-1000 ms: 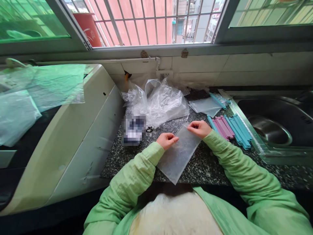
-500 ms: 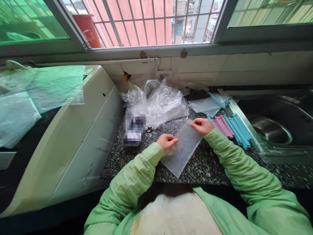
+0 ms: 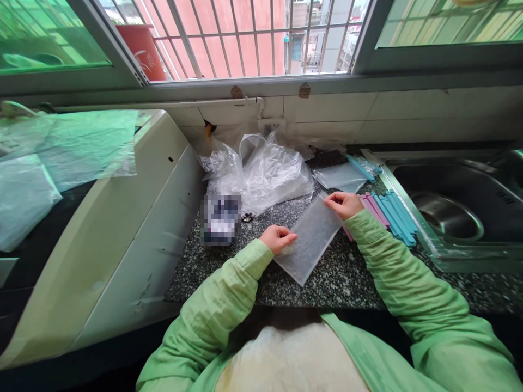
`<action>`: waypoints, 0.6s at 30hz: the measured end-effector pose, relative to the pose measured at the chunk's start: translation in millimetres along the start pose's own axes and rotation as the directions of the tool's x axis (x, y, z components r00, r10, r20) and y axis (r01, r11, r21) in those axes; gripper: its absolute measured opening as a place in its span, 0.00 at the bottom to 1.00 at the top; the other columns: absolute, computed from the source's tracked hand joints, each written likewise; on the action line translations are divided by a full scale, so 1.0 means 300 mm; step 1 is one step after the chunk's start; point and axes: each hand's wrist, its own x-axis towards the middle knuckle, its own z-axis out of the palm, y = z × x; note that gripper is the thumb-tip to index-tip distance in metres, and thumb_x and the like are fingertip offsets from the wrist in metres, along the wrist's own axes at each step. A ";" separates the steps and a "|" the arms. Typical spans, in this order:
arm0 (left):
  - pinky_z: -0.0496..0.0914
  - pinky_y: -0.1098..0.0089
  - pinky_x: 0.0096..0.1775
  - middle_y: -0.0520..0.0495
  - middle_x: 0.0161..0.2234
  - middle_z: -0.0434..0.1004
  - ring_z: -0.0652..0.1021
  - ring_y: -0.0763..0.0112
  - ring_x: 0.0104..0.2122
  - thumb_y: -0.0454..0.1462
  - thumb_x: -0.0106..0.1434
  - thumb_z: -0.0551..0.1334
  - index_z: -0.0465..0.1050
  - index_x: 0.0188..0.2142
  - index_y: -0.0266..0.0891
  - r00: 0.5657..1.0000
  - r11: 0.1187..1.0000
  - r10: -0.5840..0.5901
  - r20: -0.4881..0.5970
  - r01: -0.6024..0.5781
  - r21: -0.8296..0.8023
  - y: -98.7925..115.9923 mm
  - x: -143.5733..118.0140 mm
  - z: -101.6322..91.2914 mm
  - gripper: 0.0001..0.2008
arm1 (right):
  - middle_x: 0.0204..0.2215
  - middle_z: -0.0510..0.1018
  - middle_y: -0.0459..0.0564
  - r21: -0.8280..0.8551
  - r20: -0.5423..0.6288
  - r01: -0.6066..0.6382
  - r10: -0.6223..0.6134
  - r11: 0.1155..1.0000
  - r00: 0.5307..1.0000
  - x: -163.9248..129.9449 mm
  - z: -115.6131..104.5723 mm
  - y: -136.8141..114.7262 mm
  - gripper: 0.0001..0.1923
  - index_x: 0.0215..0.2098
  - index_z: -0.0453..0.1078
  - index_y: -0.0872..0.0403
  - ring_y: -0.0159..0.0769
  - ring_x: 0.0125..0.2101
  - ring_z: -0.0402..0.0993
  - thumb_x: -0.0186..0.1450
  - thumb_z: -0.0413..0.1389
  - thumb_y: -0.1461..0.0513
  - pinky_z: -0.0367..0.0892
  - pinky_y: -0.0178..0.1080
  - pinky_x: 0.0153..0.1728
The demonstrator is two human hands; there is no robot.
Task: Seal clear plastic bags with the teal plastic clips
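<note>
A flat, frosted clear plastic bag (image 3: 312,239) is held at a slant over the dark speckled counter. My left hand (image 3: 278,238) pinches its left edge between thumb and fingers. At its upper right corner my right hand (image 3: 344,205) has the bag gripped the same way. Just right of that hand lie pink sealing clips (image 3: 375,209) and blue sealing clips (image 3: 395,218), side by side in rows; the right hand and sleeve hide part of the pink ones. Behind them rests another clear bag (image 3: 341,177) with a blue strip (image 3: 360,167) beside it.
Crumpled clear plastic (image 3: 273,174) fills the back of the counter (image 3: 241,277). A pixelated object (image 3: 221,219) stands to its front left. On the right is a steel sink (image 3: 449,218); at left, a large white appliance (image 3: 143,228) with plastic sheets on top. A barred window lies ahead.
The bag has moved slightly up and to the right with my right hand, its lower corner rising. My left hand stays nearly in place. The whole view has shifted a little.
</note>
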 end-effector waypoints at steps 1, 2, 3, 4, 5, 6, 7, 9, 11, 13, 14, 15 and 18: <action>0.48 0.75 0.19 0.58 0.11 0.53 0.55 0.83 0.15 0.56 0.41 0.60 0.61 0.13 0.34 1.000 1.000 0.007 0.007 -0.007 0.009 0.001 -0.002 -0.001 0.26 | 0.18 0.71 0.47 -0.003 -0.003 -0.002 0.002 1.000 1.000 0.000 -0.001 -0.001 0.15 0.22 0.69 0.56 0.30 0.19 0.62 0.52 0.52 0.52 0.55 0.33 0.20; 0.48 0.75 0.19 0.58 0.11 0.51 0.54 0.84 0.15 0.56 0.41 0.59 0.59 0.12 0.34 1.000 1.000 0.013 0.014 -0.013 0.020 0.002 -0.003 -0.002 0.26 | 0.18 0.71 0.47 -0.005 -0.008 -0.004 0.004 1.000 1.000 0.000 -0.002 -0.001 0.15 0.22 0.69 0.56 0.29 0.19 0.62 0.52 0.52 0.53 0.56 0.33 0.20; 0.47 0.75 0.19 0.58 0.11 0.50 0.53 0.84 0.15 0.57 0.41 0.59 0.58 0.11 0.35 1.000 0.999 0.016 0.017 -0.016 0.032 0.003 -0.005 -0.003 0.26 | 0.18 0.71 0.47 -0.006 -0.015 -0.007 0.007 1.000 1.000 0.001 -0.003 0.000 0.15 0.22 0.69 0.56 0.29 0.19 0.62 0.52 0.52 0.53 0.56 0.33 0.20; 0.46 0.75 0.19 0.58 0.11 0.49 0.52 0.84 0.15 0.57 0.41 0.59 0.57 0.11 0.35 1.000 0.999 0.016 0.020 -0.016 0.043 0.003 -0.006 -0.004 0.27 | 0.17 0.70 0.47 -0.006 -0.023 -0.010 0.010 1.000 1.000 0.002 -0.003 0.001 0.14 0.22 0.69 0.56 0.29 0.19 0.61 0.52 0.52 0.53 0.56 0.33 0.20; 0.46 0.75 0.19 0.58 0.11 0.48 0.52 0.84 0.15 0.57 0.41 0.59 0.56 0.11 0.35 1.000 0.999 0.013 0.021 -0.014 0.049 0.003 -0.007 -0.005 0.27 | 0.17 0.70 0.47 -0.004 -0.030 -0.011 0.011 1.000 1.000 0.003 -0.004 0.003 0.15 0.22 0.69 0.56 0.29 0.19 0.61 0.52 0.52 0.53 0.56 0.33 0.21; 0.46 0.75 0.19 0.58 0.11 0.48 0.52 0.84 0.15 0.58 0.40 0.59 0.57 0.11 0.35 1.000 0.999 0.010 0.020 -0.011 0.052 0.002 -0.008 -0.006 0.27 | 0.17 0.70 0.47 -0.002 -0.034 -0.011 0.011 1.000 0.999 0.004 -0.005 0.005 0.15 0.22 0.69 0.56 0.29 0.19 0.61 0.52 0.52 0.53 0.56 0.33 0.21; 0.46 0.75 0.19 0.58 0.11 0.49 0.52 0.84 0.15 0.58 0.40 0.59 0.57 0.11 0.35 1.000 0.999 0.005 0.018 -0.006 0.050 0.002 -0.009 -0.006 0.27 | 0.17 0.70 0.47 -0.001 -0.036 -0.009 0.009 1.000 0.999 0.005 -0.005 0.008 0.15 0.22 0.69 0.57 0.29 0.19 0.61 0.52 0.52 0.52 0.57 0.33 0.21; 0.47 0.75 0.19 0.58 0.11 0.50 0.53 0.83 0.15 0.57 0.40 0.59 0.59 0.12 0.35 1.000 0.999 -0.005 0.015 0.004 0.042 0.002 -0.009 -0.006 0.27 | 0.17 0.70 0.47 -0.002 -0.036 -0.004 0.004 1.000 0.999 0.007 -0.004 0.015 0.16 0.22 0.69 0.57 0.29 0.19 0.61 0.52 0.52 0.51 0.57 0.33 0.21; 0.48 0.75 0.19 0.58 0.11 0.52 0.54 0.83 0.15 0.57 0.40 0.60 0.61 0.13 0.34 1.000 0.999 -0.014 0.009 0.014 0.034 0.003 -0.010 -0.005 0.26 | 0.17 0.70 0.47 -0.003 -0.034 -0.001 0.001 1.000 0.999 0.008 -0.003 0.022 0.17 0.23 0.70 0.57 0.29 0.19 0.61 0.52 0.52 0.51 0.57 0.33 0.21; 0.49 0.75 0.19 0.58 0.11 0.53 0.55 0.83 0.15 0.56 0.40 0.61 0.63 0.13 0.33 1.000 0.999 -0.022 0.005 0.022 0.029 0.005 -0.009 -0.003 0.26 | 0.17 0.70 0.47 -0.004 -0.033 0.002 -0.002 1.000 0.999 0.009 -0.002 0.026 0.17 0.23 0.70 0.57 0.29 0.19 0.61 0.52 0.52 0.50 0.57 0.33 0.21; 0.49 0.75 0.19 0.58 0.11 0.53 0.55 0.83 0.15 0.56 0.40 0.61 0.63 0.13 0.33 1.000 0.999 -0.025 0.007 0.025 0.027 0.006 -0.009 -0.002 0.26 | 0.18 0.70 0.47 -0.005 -0.037 0.003 -0.003 1.000 0.999 0.009 -0.001 0.027 0.17 0.23 0.70 0.57 0.29 0.19 0.61 0.52 0.52 0.50 0.57 0.33 0.21; 0.49 0.75 0.19 0.58 0.11 0.53 0.55 0.83 0.15 0.57 0.40 0.61 0.63 0.13 0.33 1.000 0.999 -0.028 0.007 0.028 0.027 0.008 -0.009 -0.001 0.26 | 0.18 0.71 0.47 -0.006 -0.041 0.003 -0.004 1.000 0.999 0.009 0.000 0.027 0.17 0.23 0.70 0.57 0.29 0.20 0.61 0.52 0.52 0.51 0.57 0.33 0.22; 0.48 0.75 0.19 0.58 0.11 0.52 0.54 0.83 0.16 0.58 0.40 0.59 0.61 0.12 0.34 1.000 0.999 -0.023 0.012 0.022 0.036 0.012 -0.010 -0.002 0.27 | 0.18 0.71 0.47 -0.007 -0.056 0.000 0.000 1.000 0.998 0.008 0.000 0.027 0.16 0.23 0.70 0.57 0.30 0.20 0.62 0.52 0.52 0.51 0.58 0.33 0.22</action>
